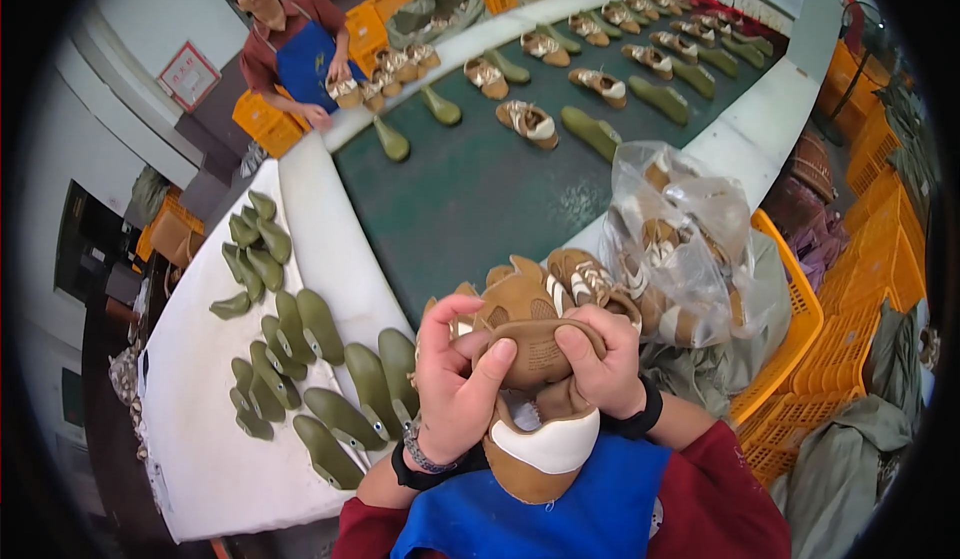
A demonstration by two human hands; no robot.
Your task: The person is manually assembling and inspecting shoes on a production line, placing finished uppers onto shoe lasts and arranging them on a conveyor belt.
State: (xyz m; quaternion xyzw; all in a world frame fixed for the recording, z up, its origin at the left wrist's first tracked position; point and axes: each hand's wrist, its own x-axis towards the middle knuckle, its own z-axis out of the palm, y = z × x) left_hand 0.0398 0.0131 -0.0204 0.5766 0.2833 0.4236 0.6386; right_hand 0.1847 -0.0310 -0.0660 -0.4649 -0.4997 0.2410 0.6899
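I held the shoe (548, 447) in front of the apron (628, 484), its white-and-tan heel toward the wearer. The left hand (453, 389) and right hand (612, 367) both pinched its tongue (541, 357), thumbs on the near face, the other fingers partly hidden behind. Beyond ran the green belt (465, 209), with lasts (321, 327) on the table (215, 379) at left and a clear bag (680, 244) at right

There are two hands (450, 404) on one tan-and-white shoe (548, 447), one clear plastic bag (690, 259), one green belt (480, 199) with at least ten laid-out shoes (527, 124), one co-worker (262, 74) beside it, two blue aprons (590, 499), two black wristbands (645, 415), and over a dozen green moulds (320, 327) on one white table (200, 409).
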